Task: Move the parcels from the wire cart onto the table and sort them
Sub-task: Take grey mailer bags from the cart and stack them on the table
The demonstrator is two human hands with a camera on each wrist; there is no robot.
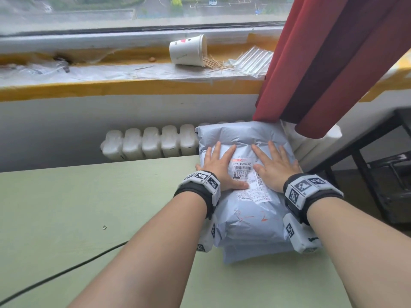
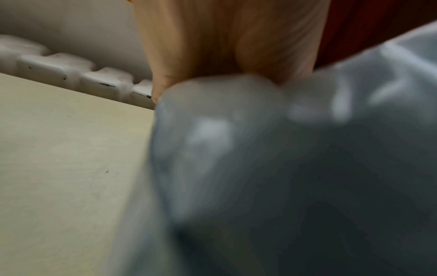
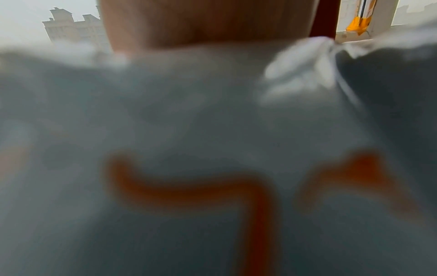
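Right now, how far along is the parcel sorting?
Done: a grey parcel lies on the green table, with another grey edge showing beneath it. In hand: left hand and right hand press flat on it beside the shipping label. Left: unclear, since the wire cart is out of view.

I see a pale grey plastic mailer parcel (image 1: 244, 138) with a white shipping label (image 1: 245, 174) printed in black barcodes and text, plus an orange strip along the label's top edge. Nearer me than the label, orange handwritten marks (image 1: 253, 217) run across the grey plastic; my right wrist view shows them as blurred orange strokes (image 3: 189, 186). Under the parcel the flat surface (image 1: 66, 207) is pale green. Both wrist bands (image 1: 201, 181) are black with white blocks carrying black-and-white square codes. Beyond the parcel hangs a dark red curtain (image 1: 322, 63), beside a white ribbed radiator (image 1: 151, 144). The sill (image 1: 133, 87) is edged in orange-yellow tape.
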